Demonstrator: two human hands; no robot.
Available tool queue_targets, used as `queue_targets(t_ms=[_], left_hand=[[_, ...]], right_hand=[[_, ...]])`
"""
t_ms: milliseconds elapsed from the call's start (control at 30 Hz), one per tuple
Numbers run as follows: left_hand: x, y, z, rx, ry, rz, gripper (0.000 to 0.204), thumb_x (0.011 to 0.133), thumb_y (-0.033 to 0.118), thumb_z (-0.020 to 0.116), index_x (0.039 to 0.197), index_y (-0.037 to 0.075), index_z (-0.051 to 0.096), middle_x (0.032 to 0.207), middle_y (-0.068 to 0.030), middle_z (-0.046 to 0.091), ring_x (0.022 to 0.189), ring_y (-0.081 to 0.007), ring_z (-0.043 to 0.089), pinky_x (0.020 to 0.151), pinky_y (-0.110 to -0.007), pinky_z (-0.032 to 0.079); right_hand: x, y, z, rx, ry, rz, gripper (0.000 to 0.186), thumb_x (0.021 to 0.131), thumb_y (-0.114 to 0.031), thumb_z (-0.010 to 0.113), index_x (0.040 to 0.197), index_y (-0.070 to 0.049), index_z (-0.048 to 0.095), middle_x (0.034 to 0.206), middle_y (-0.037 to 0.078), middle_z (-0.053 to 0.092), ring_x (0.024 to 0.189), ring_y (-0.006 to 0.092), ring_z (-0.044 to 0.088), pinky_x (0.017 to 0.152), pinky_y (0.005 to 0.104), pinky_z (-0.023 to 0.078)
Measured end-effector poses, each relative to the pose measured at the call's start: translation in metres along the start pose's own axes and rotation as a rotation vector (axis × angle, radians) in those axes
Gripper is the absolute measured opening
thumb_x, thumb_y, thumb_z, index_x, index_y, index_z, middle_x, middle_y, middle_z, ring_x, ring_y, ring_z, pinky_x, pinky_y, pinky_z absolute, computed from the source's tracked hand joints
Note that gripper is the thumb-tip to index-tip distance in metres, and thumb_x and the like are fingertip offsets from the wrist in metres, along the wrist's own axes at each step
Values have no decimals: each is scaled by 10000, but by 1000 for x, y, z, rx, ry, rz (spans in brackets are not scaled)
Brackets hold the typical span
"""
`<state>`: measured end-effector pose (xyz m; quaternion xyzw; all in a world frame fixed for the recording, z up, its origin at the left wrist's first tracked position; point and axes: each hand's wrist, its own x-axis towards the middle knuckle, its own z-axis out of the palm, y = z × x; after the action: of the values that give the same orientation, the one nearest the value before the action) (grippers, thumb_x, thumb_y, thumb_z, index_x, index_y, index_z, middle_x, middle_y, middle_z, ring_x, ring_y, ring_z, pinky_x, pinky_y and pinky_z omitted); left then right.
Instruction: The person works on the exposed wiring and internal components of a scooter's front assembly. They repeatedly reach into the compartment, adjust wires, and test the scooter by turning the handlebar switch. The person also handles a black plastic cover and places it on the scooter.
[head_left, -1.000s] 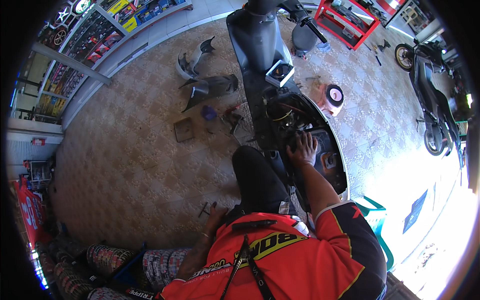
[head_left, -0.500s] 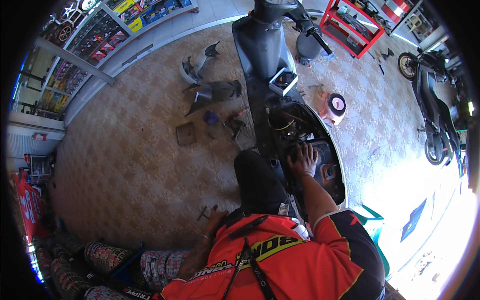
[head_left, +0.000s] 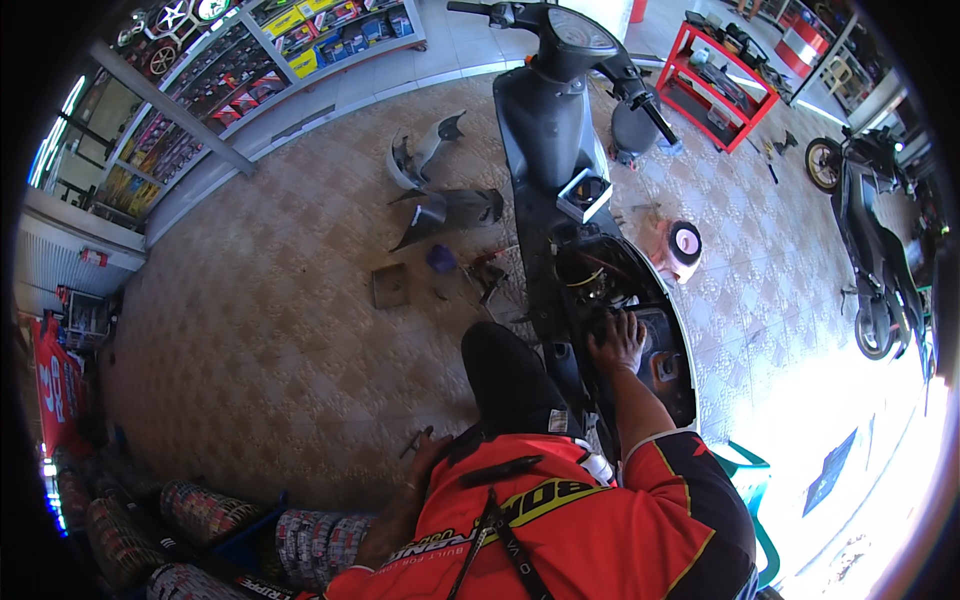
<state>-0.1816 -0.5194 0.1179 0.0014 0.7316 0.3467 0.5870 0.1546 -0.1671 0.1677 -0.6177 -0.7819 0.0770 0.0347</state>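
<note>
Right hand (head_left: 620,345) on stripped scooter (head_left: 550,140), left hand (head_left: 430,455) on tool

Scooter stood in front of the person, slightly to the right, its midsection uncovered. Right hand lay palm down on the dark part inside the open body — fingers loosely spread, clasping nothing visible. Left hand was low beside the left thigh, fingers apparently closed around a dark T-handled tool (head_left: 413,440); exact grip too small to tell. A square box (head_left: 585,195) sat on the footboard. Left of the scooter, on the floor — dark body panel (head_left: 455,212), purple item (head_left: 440,259), shallow square tray (head_left: 390,286).
</note>
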Motion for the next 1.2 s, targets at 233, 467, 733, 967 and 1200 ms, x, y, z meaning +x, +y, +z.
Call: queue_targets(t_ms=[233, 467, 733, 967, 1200], left_hand=[[-3, -19, -26, -106, 42, 94, 866, 868, 222, 699, 1486, -14, 140, 1127, -185, 606, 919, -219, 640, 766, -330, 537], [-26, -21, -43, -342, 7, 137, 753, 913, 208, 642, 1467, -33, 192, 1123, -151, 613, 917, -207, 631, 818, -337, 516], [-68, 35, -39, -218, -415, 248, 435, 1032, 270, 298, 1379, 60, 456, 1320, -47, 570, 1241, -166, 480, 1186, -423, 81], [49, 19, -59, -305, -596, 133, 473, 1013, 308, 360, 1401, 46, 428, 1386, -123, 505, 1278, -211, 465, 1164, -409, 181], [72, 90, -50, 208, -141, 193, 470, 963, 261, 491, 1388, 63, 462, 1420, -215, 413, 1294, -317, 435, 1131, -415, 270]], right_hand=[[-3, -4, -1, -30, -22, 8, 673, 840, -506, 555, 1388, -127, 464, 1471, 156, 389, 1436, 334, 245, 1167, 529, 126], [-3, -10, -10, -72, -89, 19, 681, 852, -510, 537, 1404, -121, 444, 1479, 170, 375, 1445, 335, 220, 1170, 531, 108], [3, -17, -17, -85, -122, 15, 716, 844, -504, 555, 1428, -116, 410, 1496, 165, 353, 1451, 350, 196, 1167, 548, 91], [78, -12, -8, -82, -638, 197, 774, 814, -478, 652, 1431, -89, 392, 1488, 211, 344, 1408, 398, 281, 1118, 567, 252], [325, 78, -33, 71, 232, -44, 696, 726, -372, 801, 1266, -46, 507, 1246, 213, 553, 1161, 413, 512, 960, 461, 431]])
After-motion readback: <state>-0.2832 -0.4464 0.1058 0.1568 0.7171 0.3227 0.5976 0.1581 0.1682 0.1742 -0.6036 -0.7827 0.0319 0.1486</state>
